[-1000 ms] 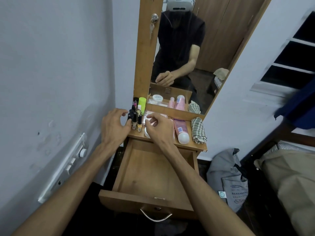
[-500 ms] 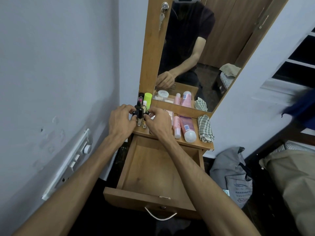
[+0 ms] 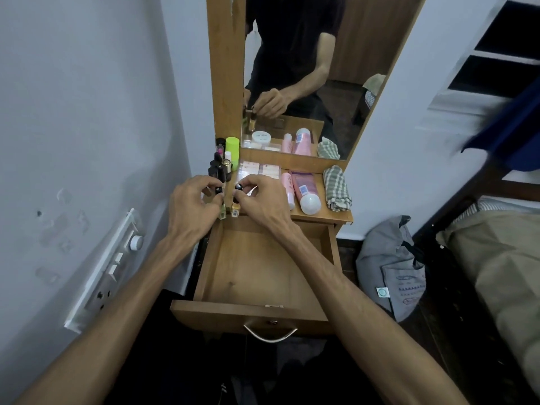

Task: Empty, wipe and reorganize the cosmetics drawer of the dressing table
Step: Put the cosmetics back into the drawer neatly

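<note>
The wooden drawer [image 3: 254, 276] of the dressing table stands pulled out, its inside bare. Above its back edge, my left hand [image 3: 193, 206] pinches the black cap of a small nail polish bottle [image 3: 222, 213]. My right hand [image 3: 260, 200] pinches the cap of a second small bottle [image 3: 235, 210] right beside it. Both bottles hang at the front edge of the tabletop [image 3: 321, 216]. More small dark bottles and a green tube [image 3: 232, 147] stand at the tabletop's back left.
On the tabletop lie a clear flat box [image 3: 263, 169], two pink tubes [image 3: 304, 188] and a folded checked cloth [image 3: 337, 188]. A mirror [image 3: 306, 68] rises behind. A switch panel [image 3: 108, 270] is on the left wall; a grey bag [image 3: 388, 267] sits on the floor at the right.
Both hands have come back from the bottle cluster toward the front edge of the tabletop, each now holding a small bottle by its cap. The camera has tilted downward.
</note>
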`<action>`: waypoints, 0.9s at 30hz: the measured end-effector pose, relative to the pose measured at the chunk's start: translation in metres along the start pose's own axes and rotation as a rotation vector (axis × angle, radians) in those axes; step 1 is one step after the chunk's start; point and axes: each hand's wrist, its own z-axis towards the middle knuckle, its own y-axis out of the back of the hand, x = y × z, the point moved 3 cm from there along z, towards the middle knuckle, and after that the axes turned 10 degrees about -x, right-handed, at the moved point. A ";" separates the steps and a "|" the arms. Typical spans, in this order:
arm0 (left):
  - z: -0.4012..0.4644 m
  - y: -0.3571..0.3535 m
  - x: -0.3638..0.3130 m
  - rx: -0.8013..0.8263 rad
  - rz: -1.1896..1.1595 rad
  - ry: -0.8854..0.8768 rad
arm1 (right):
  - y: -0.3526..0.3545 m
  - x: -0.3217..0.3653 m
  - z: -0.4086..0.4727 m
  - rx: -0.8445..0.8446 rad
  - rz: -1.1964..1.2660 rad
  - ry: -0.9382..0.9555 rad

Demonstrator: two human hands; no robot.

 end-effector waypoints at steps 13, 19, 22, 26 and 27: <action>-0.041 -0.017 0.008 0.219 -0.007 -0.021 | -0.001 -0.031 -0.040 0.109 -0.020 -0.055; -0.049 -0.034 0.005 0.243 -0.047 0.001 | 0.002 -0.045 -0.044 0.119 -0.043 -0.067; -0.052 -0.042 0.003 0.254 -0.053 0.003 | 0.006 -0.052 -0.047 0.119 -0.057 -0.084; -0.059 -0.057 0.001 0.297 -0.051 0.018 | 0.011 -0.066 -0.051 0.110 -0.061 -0.114; -0.060 -0.060 0.000 0.305 -0.050 0.021 | 0.012 -0.069 -0.052 0.111 -0.062 -0.115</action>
